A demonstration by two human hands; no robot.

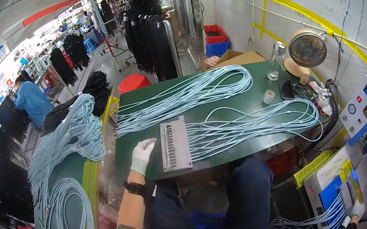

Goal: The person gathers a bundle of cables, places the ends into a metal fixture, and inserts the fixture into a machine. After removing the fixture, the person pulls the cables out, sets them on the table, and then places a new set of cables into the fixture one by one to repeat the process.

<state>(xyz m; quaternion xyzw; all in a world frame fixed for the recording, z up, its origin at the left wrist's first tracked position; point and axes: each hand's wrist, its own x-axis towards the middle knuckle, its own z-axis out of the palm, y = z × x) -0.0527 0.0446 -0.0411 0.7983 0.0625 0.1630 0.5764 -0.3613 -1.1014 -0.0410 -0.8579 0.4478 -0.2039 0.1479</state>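
My left hand, in a white glove, rests at the near left part of the green table. Its fingers are curled together, and nothing shows in them. Just right of it lies a grey metal clamping fixture with a row of slots along its left side. Light blue cables run from its right side and loop across the table. Far to the right, my gloved right hand is against a second fixture on a machine; its fingers are mostly hidden. Blue cables hang from that fixture.
Another cable bundle lies along the table's far side. A glass bottle, a small fan and a phone stand or lie behind. Cables heap on a side bench at left. Control boxes stand at right.
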